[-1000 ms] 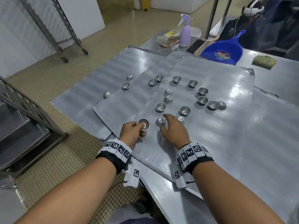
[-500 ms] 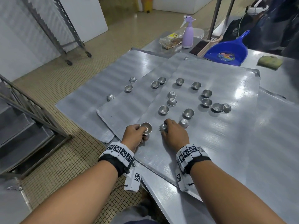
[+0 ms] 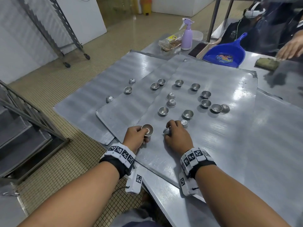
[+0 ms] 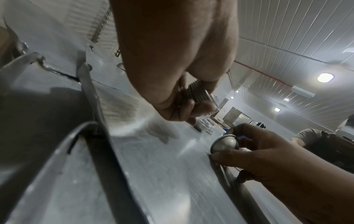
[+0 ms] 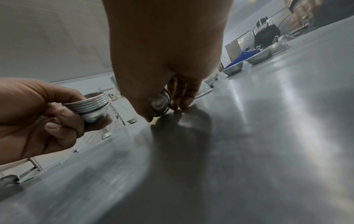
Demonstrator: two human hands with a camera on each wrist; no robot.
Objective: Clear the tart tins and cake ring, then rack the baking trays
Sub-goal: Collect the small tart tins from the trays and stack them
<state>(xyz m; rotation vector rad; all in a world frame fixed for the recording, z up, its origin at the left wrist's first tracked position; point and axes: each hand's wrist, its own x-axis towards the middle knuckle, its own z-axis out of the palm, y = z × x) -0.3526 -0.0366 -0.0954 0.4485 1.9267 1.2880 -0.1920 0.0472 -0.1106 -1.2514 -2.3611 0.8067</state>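
Observation:
Several small round metal tart tins [image 3: 187, 113] lie scattered over overlapping flat baking trays [image 3: 229, 128]. My left hand [image 3: 139, 135] grips a nested stack of tins [image 3: 147, 129] [image 4: 199, 94] [image 5: 91, 107] near the trays' front edge. Just to its right, my right hand [image 3: 176, 135] pinches one tin [image 3: 166, 131] [image 4: 225, 144] [image 5: 160, 102] tipped on its edge against the top tray. Another tin [image 3: 184, 124] sits upside down beside my right fingers. No cake ring shows in any view.
At the back of the table stand a lilac spray bottle [image 3: 186, 36], a blue dustpan [image 3: 224, 54], a food bag [image 3: 170, 41] and a green cloth [image 3: 267, 63] under another person's hand [image 3: 290, 48]. A wheeled rack [image 3: 65, 33] stands on the tiled floor at left.
My right hand has curled round the tin in front of it and tipped it off the tray. My left hand holds the stack in the same place.

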